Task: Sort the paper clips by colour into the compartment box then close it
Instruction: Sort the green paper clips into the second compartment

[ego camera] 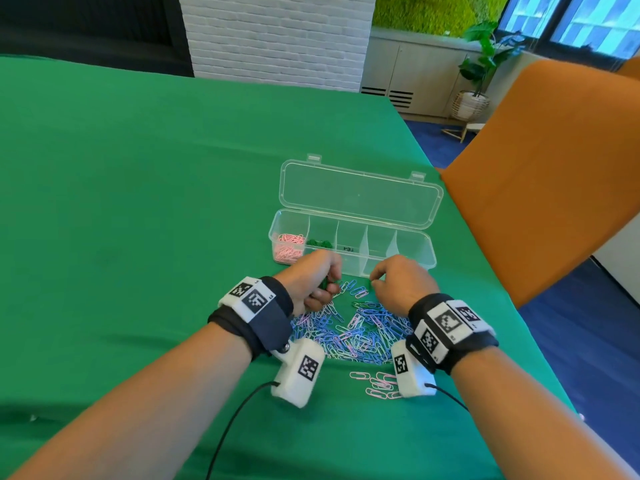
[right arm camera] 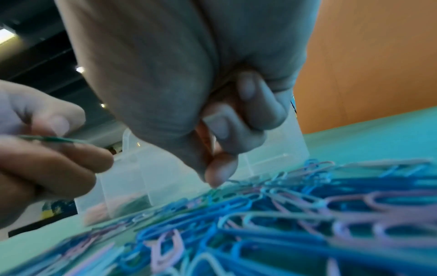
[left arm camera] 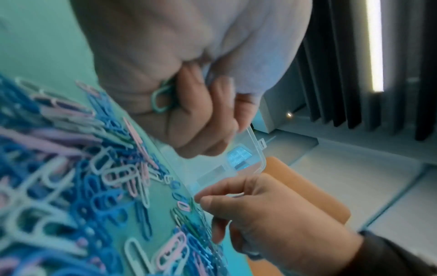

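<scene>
While the left hand (ego camera: 313, 282) curls round a few green paper clips (left arm camera: 163, 99) and the right hand (ego camera: 401, 284) pinches at another from the mixed pile (ego camera: 353, 329) beneath both, green-sorting seems underway, with the open compartment box (ego camera: 349, 244) just beyond their knuckles awaiting the drop.

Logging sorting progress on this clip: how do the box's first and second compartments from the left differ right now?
The first compartment holds pink clips, a sizeable heap across its floor. The second compartment holds green clips, a smaller cluster, partly hidden behind the left hand. Both sit in the same clear compartment box, its lid open.
</scene>
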Motion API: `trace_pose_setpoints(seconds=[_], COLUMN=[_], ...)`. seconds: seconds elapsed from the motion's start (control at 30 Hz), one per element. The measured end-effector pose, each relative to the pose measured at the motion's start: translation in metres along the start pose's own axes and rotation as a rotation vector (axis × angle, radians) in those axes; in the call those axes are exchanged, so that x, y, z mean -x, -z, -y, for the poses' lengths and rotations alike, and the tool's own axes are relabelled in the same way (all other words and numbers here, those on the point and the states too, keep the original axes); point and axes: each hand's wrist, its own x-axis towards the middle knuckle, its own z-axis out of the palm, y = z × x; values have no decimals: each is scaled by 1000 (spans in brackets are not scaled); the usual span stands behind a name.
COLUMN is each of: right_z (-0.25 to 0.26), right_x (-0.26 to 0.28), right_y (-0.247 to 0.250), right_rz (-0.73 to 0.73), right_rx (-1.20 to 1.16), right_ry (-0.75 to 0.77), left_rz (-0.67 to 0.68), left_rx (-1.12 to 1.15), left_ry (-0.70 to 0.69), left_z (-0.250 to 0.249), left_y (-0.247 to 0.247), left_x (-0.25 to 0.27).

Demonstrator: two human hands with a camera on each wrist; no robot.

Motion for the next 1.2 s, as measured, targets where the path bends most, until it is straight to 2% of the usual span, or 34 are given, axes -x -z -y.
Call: trace_pose_setpoints(seconds=[0.1, 0.2, 0.33, 0.5, 0.67, 0.77, 0.83, 0.97, 1.13, 1.2], right_z=[2, -1, -6, -10, -19, -19, -18, -23, -25, -23], right_x=[1, 3, 4, 0, -13, -18, -19, -9, 16, 21], right_y=[2, 3, 2, -1, -7, -6, -6, -4, 3, 1], right_rz=[22, 36, 60, 53, 134, 163, 187, 153, 68, 42], right_rx=[14, 15, -6, -14, -174, -208, -213, -281, -583, -581], right_ry=[-15, -11, -12, -27, -99, -121, -122, -121, -83, -32], left_rz=[-35, -114, -184, -134, -67, -91, -106, -81, -39, -40], left_rx=[141, 55, -159, -372, -769, -1058, -1142, -1157, -1052, -1070], left_ry=[-17, -38, -90, -152, -236, -263, -274, -258, -253, -260], left_z=[3, 4, 4, -4, -3, -4, -4, 1, 7, 7], left_y=[-5, -14, -20, -26, -27, -27, -27, -24, -10, -10], left_x=[-2, -5, -13, -18, -28, -28, -28, -25, -17, -13])
